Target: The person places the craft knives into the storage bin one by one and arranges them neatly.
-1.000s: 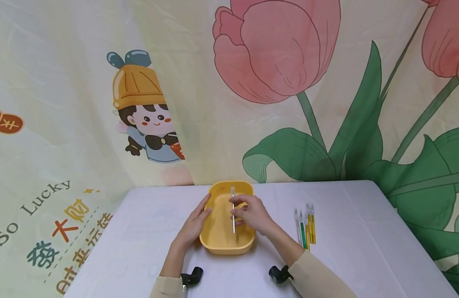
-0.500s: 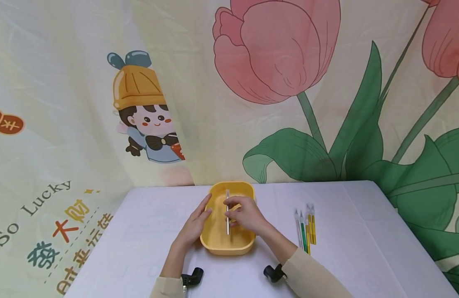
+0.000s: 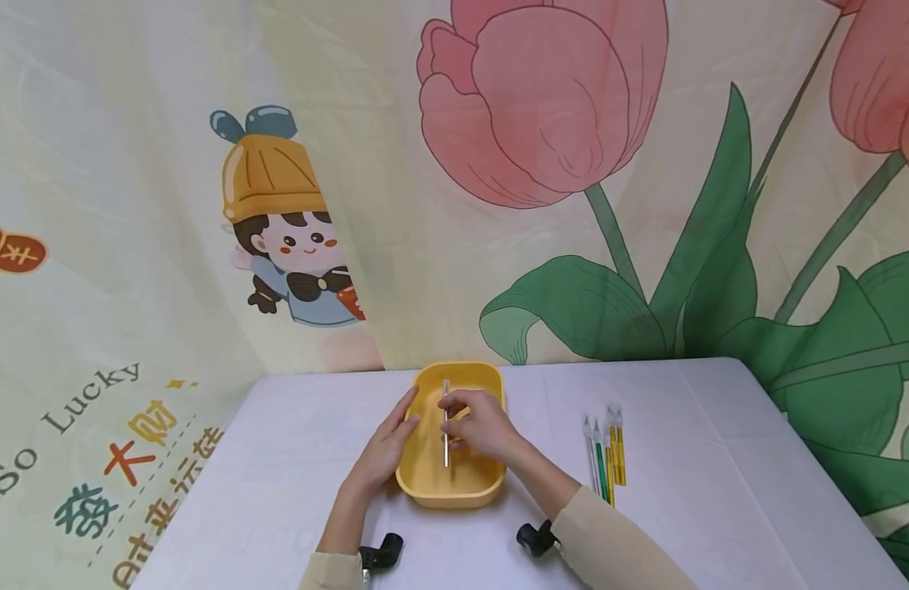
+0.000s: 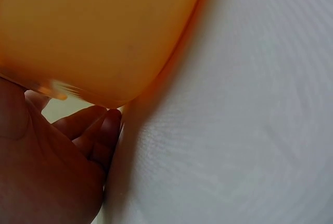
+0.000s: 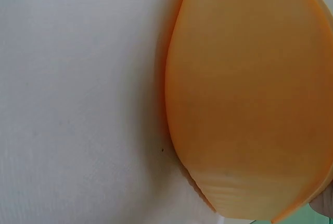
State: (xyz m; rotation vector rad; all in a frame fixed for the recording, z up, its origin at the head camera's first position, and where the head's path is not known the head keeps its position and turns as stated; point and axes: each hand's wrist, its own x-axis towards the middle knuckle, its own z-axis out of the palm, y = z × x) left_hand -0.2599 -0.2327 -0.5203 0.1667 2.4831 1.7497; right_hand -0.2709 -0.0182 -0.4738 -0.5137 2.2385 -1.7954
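A yellow rounded tray (image 3: 454, 489) sits at the middle of the table. My left hand (image 3: 383, 449) holds its left side, thumb at the rim and fingers along the outer wall. The left wrist view shows those fingers (image 4: 96, 130) against the orange-looking wall (image 4: 114, 36). Above the tray's inside, my right hand (image 3: 478, 422) pinches a slim silver pen-shaped tool (image 3: 446, 452) with a clear upper end, held lengthwise. Whether the tool touches the tray floor I cannot tell. In the right wrist view the tray's wall (image 5: 244, 94) hides the tool.
Several similar pen-shaped tools (image 3: 600, 463), silver, green and gold with clear ends, lie to the right of the tray, close to the right forearm. A white cloth covers the table (image 3: 720, 492). A printed curtain (image 3: 395, 164) hangs behind.
My right hand has moved left and slightly nearer with the silver tool, from the tray's right half to its middle. My left hand stays at the tray's side.
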